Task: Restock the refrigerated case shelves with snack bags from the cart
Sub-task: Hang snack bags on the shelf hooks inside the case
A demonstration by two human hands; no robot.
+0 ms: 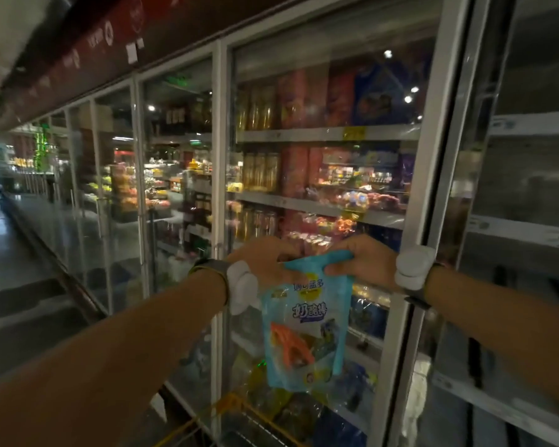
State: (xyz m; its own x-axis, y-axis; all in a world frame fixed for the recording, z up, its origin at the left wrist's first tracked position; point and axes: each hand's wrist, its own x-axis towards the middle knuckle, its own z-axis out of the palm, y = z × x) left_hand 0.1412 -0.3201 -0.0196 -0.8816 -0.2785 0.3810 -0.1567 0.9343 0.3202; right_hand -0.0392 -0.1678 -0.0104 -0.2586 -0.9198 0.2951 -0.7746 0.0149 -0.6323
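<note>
A light blue snack bag (307,330) with an orange picture hangs upright in front of the refrigerated case's glass door (320,175). My left hand (265,259) pinches its top left corner. My right hand (362,262) pinches the top right corner. Both wrists wear white bands. Below the bag, the cart (239,411) with yellow wire edges holds several dark packets. Behind the glass, shelves (329,133) carry rows of jars and coloured bags.
The white door frame (423,195) stands just right of my right hand. Further right, an open section shows bare grey shelves (530,230). More glass doors (117,175) run off to the left along a dark aisle floor (20,285).
</note>
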